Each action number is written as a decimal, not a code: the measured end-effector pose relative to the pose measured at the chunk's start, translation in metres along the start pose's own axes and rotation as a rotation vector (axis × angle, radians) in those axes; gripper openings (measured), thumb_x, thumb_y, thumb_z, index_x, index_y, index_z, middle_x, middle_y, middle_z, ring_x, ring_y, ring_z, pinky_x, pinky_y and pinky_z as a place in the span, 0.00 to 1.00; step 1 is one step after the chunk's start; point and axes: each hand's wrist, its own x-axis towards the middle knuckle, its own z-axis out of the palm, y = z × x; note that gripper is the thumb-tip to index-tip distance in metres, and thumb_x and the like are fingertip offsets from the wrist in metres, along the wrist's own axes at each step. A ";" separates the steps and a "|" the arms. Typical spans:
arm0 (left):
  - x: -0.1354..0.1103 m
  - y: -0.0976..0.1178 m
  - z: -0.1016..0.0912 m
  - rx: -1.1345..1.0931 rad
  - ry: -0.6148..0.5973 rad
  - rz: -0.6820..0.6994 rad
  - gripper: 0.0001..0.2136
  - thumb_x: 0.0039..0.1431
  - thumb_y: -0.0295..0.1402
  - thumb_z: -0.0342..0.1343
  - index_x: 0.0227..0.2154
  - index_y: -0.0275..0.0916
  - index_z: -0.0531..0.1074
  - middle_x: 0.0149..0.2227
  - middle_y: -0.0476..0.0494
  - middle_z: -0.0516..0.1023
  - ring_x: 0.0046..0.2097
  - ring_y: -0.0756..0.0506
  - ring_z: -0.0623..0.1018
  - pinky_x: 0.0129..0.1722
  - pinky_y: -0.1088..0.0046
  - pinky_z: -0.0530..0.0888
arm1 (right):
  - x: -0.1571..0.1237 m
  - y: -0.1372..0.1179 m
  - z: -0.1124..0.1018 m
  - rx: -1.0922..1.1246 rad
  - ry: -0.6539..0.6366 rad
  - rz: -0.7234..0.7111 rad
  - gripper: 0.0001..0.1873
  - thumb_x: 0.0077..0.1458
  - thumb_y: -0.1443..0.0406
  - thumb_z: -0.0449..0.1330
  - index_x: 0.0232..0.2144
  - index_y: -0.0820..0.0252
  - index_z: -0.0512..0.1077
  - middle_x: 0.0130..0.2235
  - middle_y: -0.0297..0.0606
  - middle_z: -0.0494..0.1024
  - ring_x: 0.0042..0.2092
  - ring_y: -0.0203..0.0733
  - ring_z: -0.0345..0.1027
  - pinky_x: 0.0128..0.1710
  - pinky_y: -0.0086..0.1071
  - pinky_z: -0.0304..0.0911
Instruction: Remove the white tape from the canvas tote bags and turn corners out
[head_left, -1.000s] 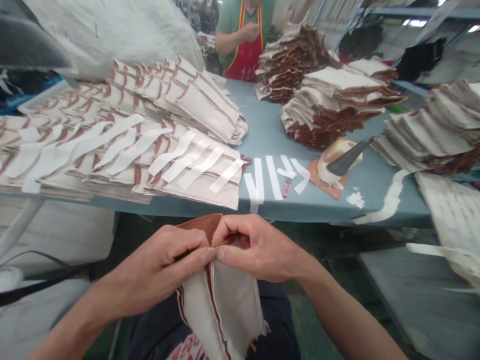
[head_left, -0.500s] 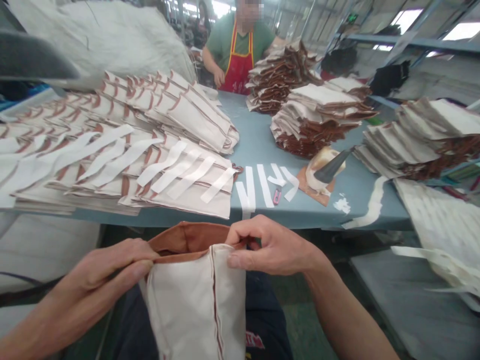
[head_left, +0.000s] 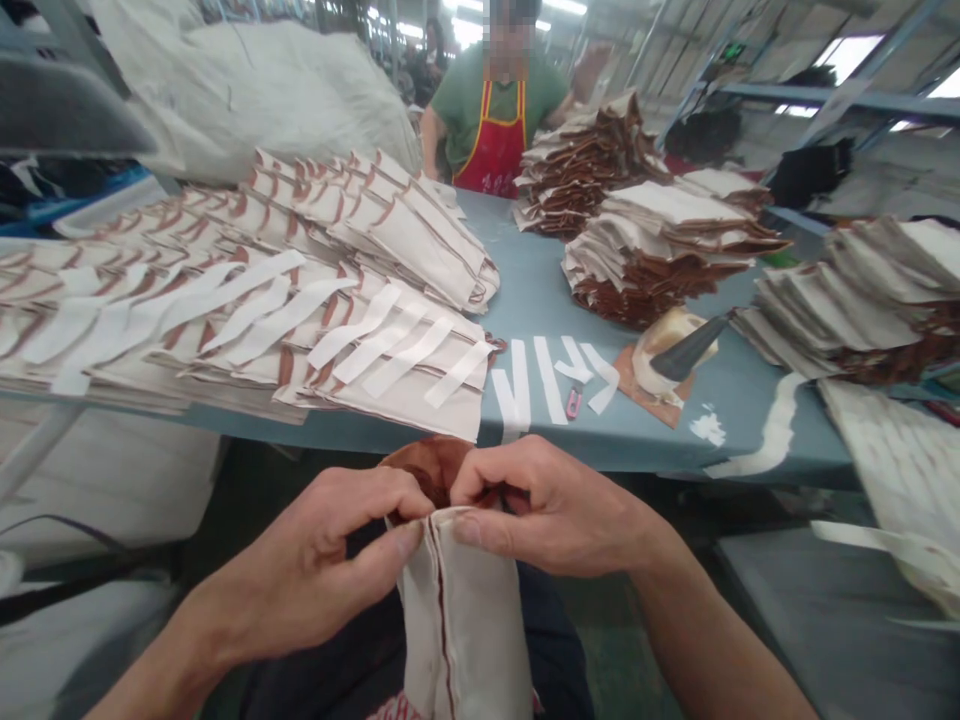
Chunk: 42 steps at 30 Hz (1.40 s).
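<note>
At six o'clock, below the blue worktable's (head_left: 517, 265) edge, is a cream fabric pouch (head_left: 487, 620), probably light, soft and hard to damage; left hand (head_left: 322, 550) at ten, right hand (head_left: 555, 510) at two, pinch its rim beside the seam (head_left: 442, 600), likely the firmest hold.

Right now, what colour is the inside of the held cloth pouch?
The inside is reddish brown, clearest in the head view.

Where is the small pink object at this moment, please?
In the head view, the pink object lies just right of centre on the blue table, between white strips.
</note>
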 end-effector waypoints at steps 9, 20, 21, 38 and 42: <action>-0.017 0.010 0.009 -0.042 0.000 -0.136 0.12 0.72 0.34 0.52 0.32 0.44 0.77 0.31 0.57 0.80 0.34 0.53 0.78 0.37 0.83 0.71 | 0.003 0.007 0.021 0.170 0.046 -0.007 0.07 0.53 0.65 0.64 0.28 0.58 0.69 0.26 0.27 0.68 0.27 0.32 0.58 0.27 0.26 0.55; -0.012 -0.003 0.015 -0.275 0.007 -0.205 0.14 0.69 0.37 0.52 0.27 0.40 0.73 0.27 0.54 0.73 0.30 0.51 0.72 0.32 0.78 0.68 | 0.006 0.026 0.021 0.212 -0.054 -0.016 0.17 0.59 0.56 0.70 0.29 0.60 0.69 0.27 0.25 0.66 0.27 0.30 0.55 0.26 0.26 0.51; -0.013 -0.004 0.015 -0.303 -0.003 -0.223 0.15 0.69 0.38 0.52 0.26 0.40 0.72 0.27 0.54 0.72 0.30 0.50 0.71 0.31 0.78 0.68 | 0.007 0.028 0.021 0.241 -0.062 -0.025 0.19 0.59 0.54 0.70 0.29 0.60 0.68 0.27 0.25 0.65 0.28 0.31 0.54 0.26 0.26 0.50; -0.003 -0.007 0.017 -0.177 -0.089 -0.301 0.10 0.60 0.36 0.55 0.24 0.39 0.70 0.26 0.54 0.69 0.31 0.50 0.68 0.31 0.77 0.67 | 0.008 0.044 0.025 0.294 -0.041 0.030 0.25 0.60 0.46 0.69 0.30 0.60 0.68 0.30 0.27 0.66 0.30 0.31 0.54 0.30 0.27 0.53; -0.001 -0.008 0.019 -0.268 -0.090 -0.341 0.11 0.60 0.37 0.55 0.24 0.39 0.70 0.26 0.53 0.68 0.31 0.50 0.66 0.31 0.77 0.67 | 0.008 0.049 0.024 0.292 -0.038 0.049 0.26 0.60 0.45 0.68 0.30 0.60 0.68 0.30 0.28 0.66 0.31 0.32 0.55 0.30 0.26 0.54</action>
